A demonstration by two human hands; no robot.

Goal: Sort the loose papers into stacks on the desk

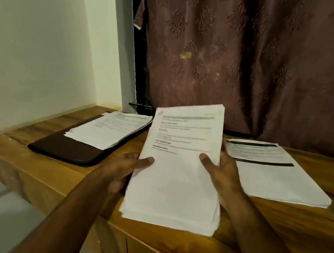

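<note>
I see both forearms reaching forward over the brown wooden desk (164, 245), holding a thick bundle of white printed sheets (177, 179) above its front edge, tilted up towards the camera. The left hand (126, 169) grips the bundle's left edge, thumb lying across the top page, fingers hidden beneath. The right hand (221, 174) clamps the right edge the same way, thumb on top. On the top page I can read "TASK DESCRIPTION"; the other lines are too blurred. A smaller stack of printed pages (109, 129) lies on a dark flat folder (69, 149) at left, and another white stack with black header bars (273, 170) lies at right.
</note>
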